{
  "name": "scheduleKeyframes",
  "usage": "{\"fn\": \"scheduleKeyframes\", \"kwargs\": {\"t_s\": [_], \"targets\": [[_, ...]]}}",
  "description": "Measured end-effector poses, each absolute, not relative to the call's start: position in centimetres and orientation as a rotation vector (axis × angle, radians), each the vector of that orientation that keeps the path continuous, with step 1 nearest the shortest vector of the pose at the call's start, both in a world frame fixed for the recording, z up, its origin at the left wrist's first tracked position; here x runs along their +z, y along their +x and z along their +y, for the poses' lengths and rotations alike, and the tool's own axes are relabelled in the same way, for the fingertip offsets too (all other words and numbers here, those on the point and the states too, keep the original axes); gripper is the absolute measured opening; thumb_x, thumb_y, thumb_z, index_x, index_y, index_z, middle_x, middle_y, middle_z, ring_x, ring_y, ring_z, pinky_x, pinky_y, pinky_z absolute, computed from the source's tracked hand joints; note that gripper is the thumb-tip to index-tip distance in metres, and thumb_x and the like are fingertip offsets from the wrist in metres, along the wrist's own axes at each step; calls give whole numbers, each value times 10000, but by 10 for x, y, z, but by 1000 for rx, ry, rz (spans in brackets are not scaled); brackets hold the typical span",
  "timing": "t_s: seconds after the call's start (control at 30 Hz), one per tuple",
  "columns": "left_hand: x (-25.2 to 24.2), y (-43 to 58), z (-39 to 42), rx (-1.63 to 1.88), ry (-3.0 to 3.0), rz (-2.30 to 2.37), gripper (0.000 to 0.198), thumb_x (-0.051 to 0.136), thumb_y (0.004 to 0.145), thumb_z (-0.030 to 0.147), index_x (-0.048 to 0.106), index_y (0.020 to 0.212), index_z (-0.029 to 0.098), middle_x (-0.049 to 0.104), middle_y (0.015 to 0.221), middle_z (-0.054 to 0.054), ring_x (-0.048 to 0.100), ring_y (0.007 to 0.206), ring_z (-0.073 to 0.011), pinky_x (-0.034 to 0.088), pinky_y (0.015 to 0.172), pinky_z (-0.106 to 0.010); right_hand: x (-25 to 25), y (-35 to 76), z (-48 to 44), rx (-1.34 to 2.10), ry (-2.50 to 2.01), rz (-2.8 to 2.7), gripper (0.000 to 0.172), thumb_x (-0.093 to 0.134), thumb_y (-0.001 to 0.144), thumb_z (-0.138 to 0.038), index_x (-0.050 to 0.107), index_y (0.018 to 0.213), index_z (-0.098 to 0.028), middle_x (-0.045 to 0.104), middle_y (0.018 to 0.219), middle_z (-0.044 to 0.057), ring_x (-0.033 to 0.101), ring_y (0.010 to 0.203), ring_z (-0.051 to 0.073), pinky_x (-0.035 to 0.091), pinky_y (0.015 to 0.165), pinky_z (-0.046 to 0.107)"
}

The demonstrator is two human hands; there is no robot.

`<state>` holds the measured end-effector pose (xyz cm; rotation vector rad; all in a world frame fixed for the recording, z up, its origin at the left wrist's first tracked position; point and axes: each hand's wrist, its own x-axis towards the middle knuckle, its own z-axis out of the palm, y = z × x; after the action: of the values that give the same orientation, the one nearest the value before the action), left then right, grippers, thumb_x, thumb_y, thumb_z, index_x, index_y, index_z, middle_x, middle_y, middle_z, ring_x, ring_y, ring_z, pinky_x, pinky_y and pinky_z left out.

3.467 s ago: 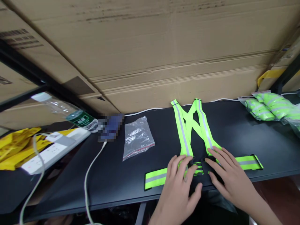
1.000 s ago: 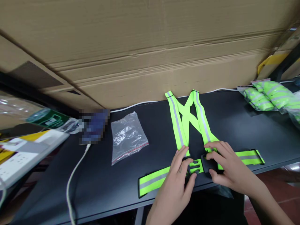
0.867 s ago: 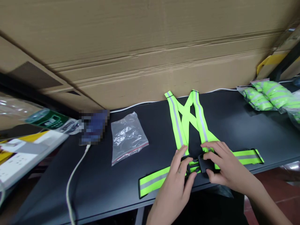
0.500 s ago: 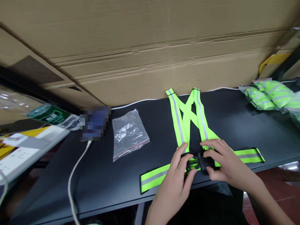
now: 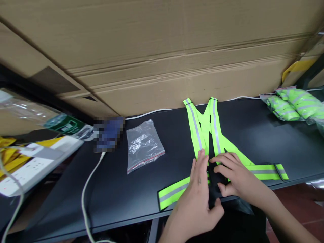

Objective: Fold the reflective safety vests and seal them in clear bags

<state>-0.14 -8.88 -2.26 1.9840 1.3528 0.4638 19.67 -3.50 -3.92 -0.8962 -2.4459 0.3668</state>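
A neon-yellow reflective harness vest with silver stripes lies on the black table, its straps crossing near the back. My left hand rests over the vest's front middle, fingers stretched out close together and thumb spread away. My right hand is beside it, fingers and thumb curled at the dark buckle area, most of which my hands hide. The waist strap runs out to the left with a black end, and the right part of the strap carries a black slider.
To the left lie a clear zip bag, a blurred-out device on a white cable, a power strip and a plastic bottle. Bagged neon vests are at the right. Cardboard stands behind the table.
My left hand's fingers have straightened from a pinch at the buckle, and its thumb has moved away toward me. The right hand stays close to the buckle. The view has shifted slightly.
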Motion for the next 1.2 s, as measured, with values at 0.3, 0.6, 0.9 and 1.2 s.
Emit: {"fn": "scheduleKeyframes", "kwargs": {"t_s": [0.3, 0.6, 0.9, 1.2], "targets": [[-21, 12, -84, 477, 2226, 1346, 1209, 578, 687, 119, -245, 1571, 170, -118, 1681, -169, -53, 1528, -413, 359, 1146, -705, -45, 178, -40, 144, -994, -2426, 205, 573, 738, -176, 627, 936, -175, 671, 1005, 115, 592, 974, 293, 437, 897, 464], [-29, 4, -84, 434, 2430, 1394, 815, 544, 952, 299, 82, 1604, 138, 112, 1692, -177, 125, 1558, -334, 326, 1204, -600, -39, 197, -42, 213, -1088, -2506, 328, 675, 883, -330, 615, 1164, -172, 565, 1364, 154, 508, 1274, 321, 445, 1035, 485], [-31, 4, -85, 334, 2743, 1439, 663, 493, 1002, 398, 299, 1560, 96, 215, 1670, -186, 175, 1553, -355, 322, 1185, -633, -32, 262, -67, -128, -1225, -2154, 263, 633, 955, -301, 602, 1177, -163, 683, 1166, 138, 602, 1154, 300, 476, 973, 471], [-35, 30, -81, 300, 2772, 1307, 619, 449, 1020, 442, 342, 1566, 171, 273, 1663, -87, 241, 1540, -325, 221, 1229, -641, -24, 308, -82, 286, -2271, -1623, 562, 521, 857, -760, 685, 891, -224, 632, 657, 12, 582, 569, 199, 375, 511, 302]]}}
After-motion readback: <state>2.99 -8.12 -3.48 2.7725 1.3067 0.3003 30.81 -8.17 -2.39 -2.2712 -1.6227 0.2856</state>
